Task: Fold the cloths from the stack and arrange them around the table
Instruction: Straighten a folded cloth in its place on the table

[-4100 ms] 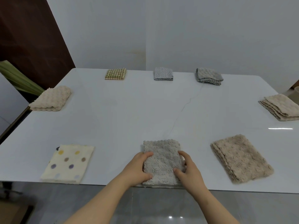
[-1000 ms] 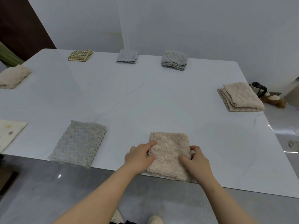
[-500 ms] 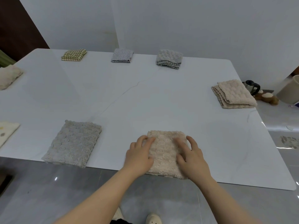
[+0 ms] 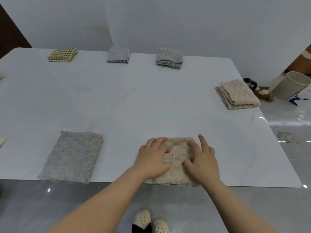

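Observation:
A folded beige fluffy cloth (image 4: 176, 158) lies at the near edge of the white table (image 4: 151, 101). My left hand (image 4: 151, 157) lies flat on its left half with fingers spread. My right hand (image 4: 202, 158) presses its right half, fingers straight, the index finger reaching past the cloth's far right corner. A folded grey cloth (image 4: 72, 157) lies to the left on the near edge. Along the far edge sit a checked cloth (image 4: 63, 55), a pale grey cloth (image 4: 118, 55) and a grey cloth (image 4: 169, 58). A beige folded cloth (image 4: 237, 94) rests at the right edge.
Beyond the table's right edge, on the floor, stand a cream bucket (image 4: 291, 85), a dark kettle (image 4: 250, 82) and a small brown plush toy (image 4: 263, 95). Slivers of two more cloths show at the left border. My shoes (image 4: 149, 222) are below the near edge.
Earlier I handled the grey cloth, then shifted right to the beige one. Over the last second my hands went from holding its near edge to lying flat on top of it.

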